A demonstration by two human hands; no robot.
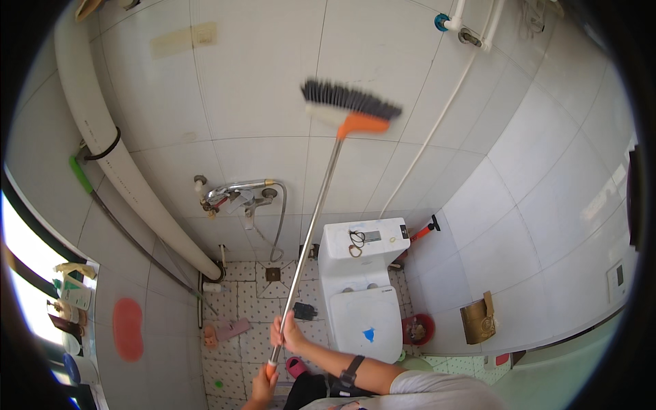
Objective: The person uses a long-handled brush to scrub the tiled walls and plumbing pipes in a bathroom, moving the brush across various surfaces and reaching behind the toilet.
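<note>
A long-handled broom (320, 197) with a metal pole, an orange head joint and dark bristles is raised against the white tiled wall (256, 102). Its bristles point up and look slightly blurred. My right hand (288, 333) grips the lower part of the pole. Below it, my left hand (265, 382) is closed around the orange end of the handle. To the right of the pole stands a white toilet (366, 318), lid down, with a dark cord (355, 243) on its tank.
A chrome shower mixer (248, 202) with a hose is on the wall left of the pole. A thick white pipe (138, 179) slants down the left corner. Toiletries (74, 307) line the window sill. A red bin (420, 329) stands beside the toilet; a pink dustpan (233, 329) lies on the floor.
</note>
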